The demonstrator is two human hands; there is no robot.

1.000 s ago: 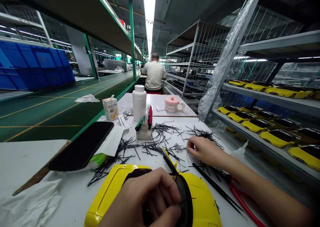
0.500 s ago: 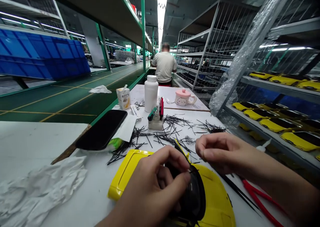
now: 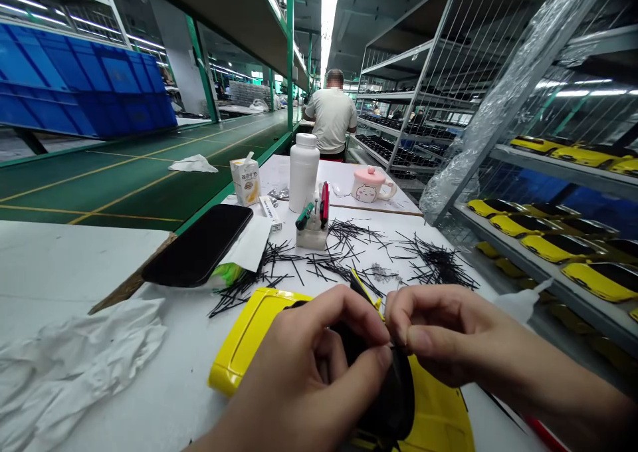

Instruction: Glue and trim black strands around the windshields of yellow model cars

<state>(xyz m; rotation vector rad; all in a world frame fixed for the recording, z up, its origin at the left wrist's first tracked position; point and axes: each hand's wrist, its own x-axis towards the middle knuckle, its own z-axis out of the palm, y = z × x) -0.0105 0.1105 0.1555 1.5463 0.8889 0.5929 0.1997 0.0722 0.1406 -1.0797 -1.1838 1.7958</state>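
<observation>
A yellow toy car body (image 3: pixel 441 412) with a black windshield (image 3: pixel 399 399) lies on the white table beneath my hands. My left hand (image 3: pixel 319 365) reaches over its roof, thumb and forefinger pinched on a small black piece (image 3: pixel 394 347), too tiny to make out fully. My right hand (image 3: pixel 448 336) is closed in a pinch, its fingertips meeting the left ones above the windshield. What the right fingers hold is hidden. A thin yellow trim part (image 3: pixel 366 287) sticks up behind the hands. Loose thin black strips (image 3: pixel 441 262) are scattered beyond the car.
On the table stand a white bottle (image 3: pixel 304 173), a tool holder (image 3: pixel 312 236), a lidded mug (image 3: pixel 369 185) and a drink carton (image 3: pixel 245 181). A phone (image 3: pixel 199 246) and crumpled cloth (image 3: pixel 80 372) lie left. Racks of yellow cars (image 3: pixel 558 246) stand right; a person (image 3: pixel 333 119) sits ahead.
My right hand has moved left and down, so its fingertips now meet those of my left hand. The left hand has shifted slightly right. The view has tilted a little.
</observation>
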